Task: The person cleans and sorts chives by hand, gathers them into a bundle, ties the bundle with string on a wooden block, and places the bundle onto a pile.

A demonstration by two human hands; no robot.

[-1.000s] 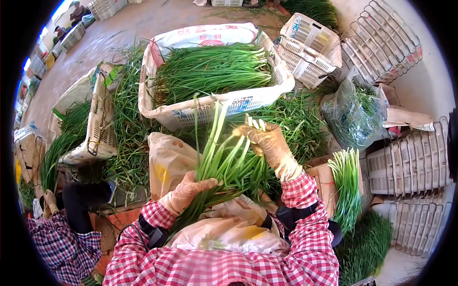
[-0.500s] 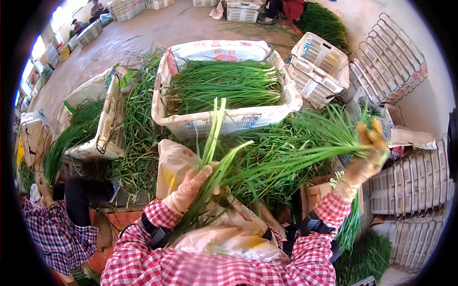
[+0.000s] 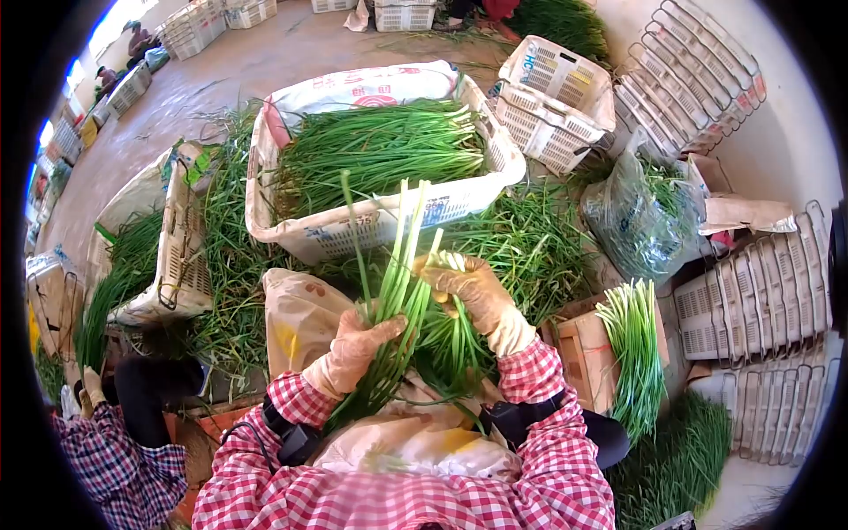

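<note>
My left hand (image 3: pixel 358 352), in a tan glove, is closed around a bunch of long green stalks (image 3: pixel 389 300) whose pale ends point up. Close beside it on the right, my gloved right hand (image 3: pixel 477 299) grips a second bunch (image 3: pixel 452 340), its pale ends showing at the fingers and its leaves hanging down. A light cloth (image 3: pixel 424 437) covers my lap beneath both hands. Beyond them stands a white crate (image 3: pixel 353 231) holding neatly laid green stalks (image 3: pixel 380 150). To the right a tied-looking bundle (image 3: pixel 638 353) leans on a wooden box (image 3: pixel 587 362).
Loose leaves (image 3: pixel 530 238) lie around the crate. At left are another crate (image 3: pixel 181 247) and a co-worker's checked sleeve (image 3: pixel 115 450). On the right are a clear plastic bag (image 3: pixel 640 212), a crate (image 3: pixel 552 110) and stacked crates (image 3: pixel 760 296). More greens (image 3: pixel 680 459) lie at lower right.
Half a second ago my right hand was far out to the right with leafy stalks; it is now back beside my left hand, gripping a bunch by its pale ends. My left hand keeps its stalks.
</note>
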